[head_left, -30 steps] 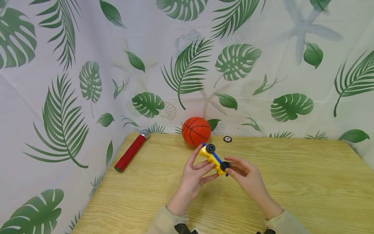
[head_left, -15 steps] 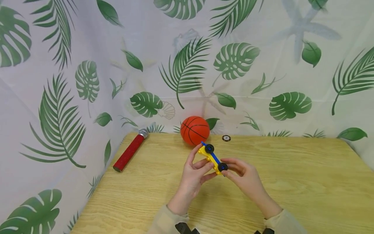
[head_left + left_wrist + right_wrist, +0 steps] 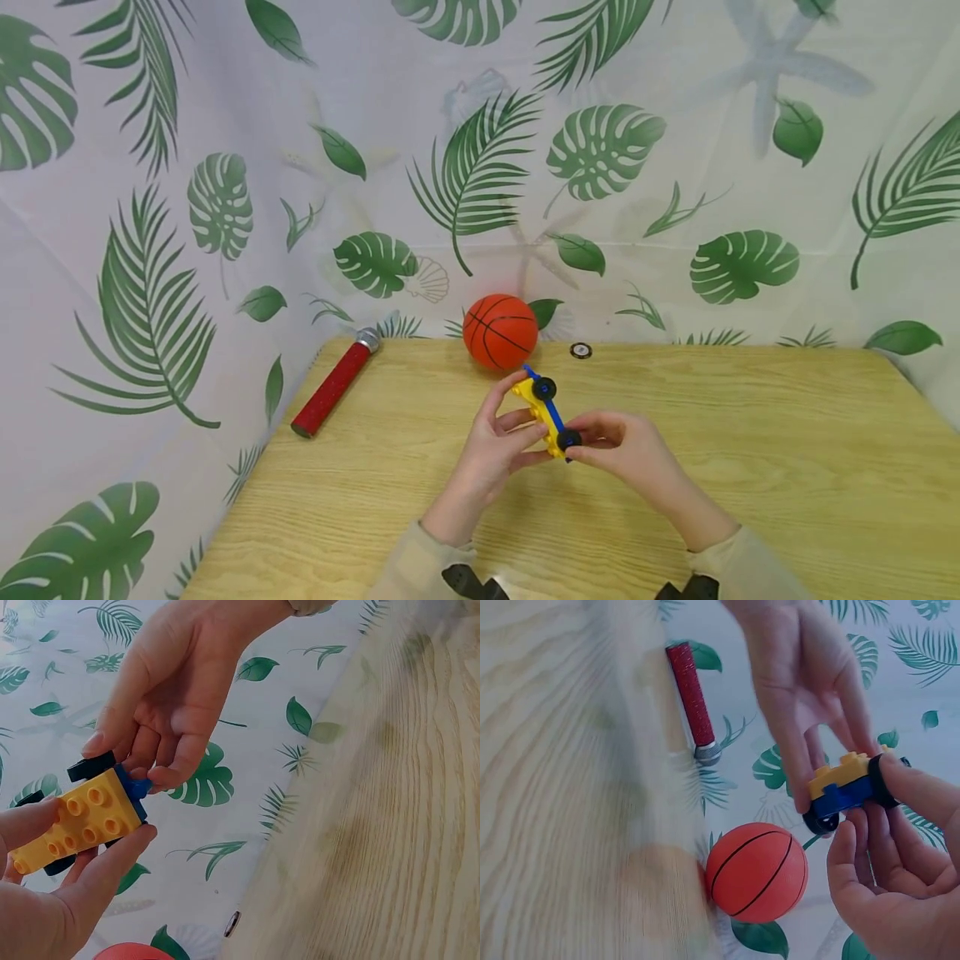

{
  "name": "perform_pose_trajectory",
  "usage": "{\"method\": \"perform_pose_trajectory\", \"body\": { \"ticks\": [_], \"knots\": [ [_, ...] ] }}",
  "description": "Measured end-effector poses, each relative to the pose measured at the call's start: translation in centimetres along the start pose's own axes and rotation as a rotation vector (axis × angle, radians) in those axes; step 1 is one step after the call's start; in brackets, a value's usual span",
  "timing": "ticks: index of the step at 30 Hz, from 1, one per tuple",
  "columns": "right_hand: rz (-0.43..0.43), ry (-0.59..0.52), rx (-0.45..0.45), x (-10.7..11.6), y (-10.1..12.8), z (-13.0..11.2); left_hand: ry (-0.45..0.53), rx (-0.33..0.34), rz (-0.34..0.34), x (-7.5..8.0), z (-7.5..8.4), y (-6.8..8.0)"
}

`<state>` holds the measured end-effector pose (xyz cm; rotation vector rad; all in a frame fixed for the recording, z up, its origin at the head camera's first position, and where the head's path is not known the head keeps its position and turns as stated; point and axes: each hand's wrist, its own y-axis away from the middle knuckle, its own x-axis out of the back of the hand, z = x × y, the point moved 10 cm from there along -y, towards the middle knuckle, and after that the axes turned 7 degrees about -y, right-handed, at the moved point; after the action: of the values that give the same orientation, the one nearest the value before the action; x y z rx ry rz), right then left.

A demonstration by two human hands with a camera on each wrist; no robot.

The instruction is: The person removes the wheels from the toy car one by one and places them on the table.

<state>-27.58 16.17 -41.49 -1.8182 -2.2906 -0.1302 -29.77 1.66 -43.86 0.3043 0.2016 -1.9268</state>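
A toy building-block car [image 3: 553, 417] with a yellow studded top, blue base and black wheels is held tilted above the table, between both hands. My left hand [image 3: 493, 446] grips it by the yellow body from the left, fingers along its ends and side. My right hand [image 3: 637, 450] pinches the black wheel [image 3: 569, 440] at the near end between thumb and fingers. In the left wrist view the yellow studs [image 3: 82, 817] face the camera. The right wrist view shows the blue base [image 3: 844, 796], with the right thumb on a wheel.
An orange basketball [image 3: 500, 332] stands at the table's back edge, just behind the car. To its right lies a small black-and-white round disc [image 3: 581, 351]. A red microphone [image 3: 333, 387] lies along the left edge. Leaf-patterned cloth [image 3: 637, 275] hangs behind the wooden table [image 3: 787, 467].
The car has tipped to a steeper angle, its near end moving down and left. My right hand has shifted slightly left with that wheel. The left hand keeps its hold.
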Motion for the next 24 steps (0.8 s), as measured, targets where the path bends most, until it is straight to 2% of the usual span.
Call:
{"method": "perform_pose_trajectory", "body": {
  "ticks": [2,5,13,17,24],
  "knots": [
    [-0.031,-0.052,-0.068,-0.1,0.0,0.4,-0.009,0.003,-0.012,0.0,0.0,0.0],
    [-0.076,-0.131,-0.117,-0.3,0.0,0.7,-0.016,0.011,-0.034,-0.1,-0.2,0.0],
    [-0.141,-0.249,-0.124,-0.9,0.1,0.9,-0.016,0.039,-0.092,-0.8,-0.8,0.1],
    [-0.133,-0.255,-0.133,-1.1,0.2,1.1,-0.025,0.046,-0.070,-0.7,-1.1,0.1],
    [-0.092,-0.205,-0.172,-1.2,0.2,1.6,-0.067,0.075,-0.008,-0.5,-1.7,0.1]
  ]
}}
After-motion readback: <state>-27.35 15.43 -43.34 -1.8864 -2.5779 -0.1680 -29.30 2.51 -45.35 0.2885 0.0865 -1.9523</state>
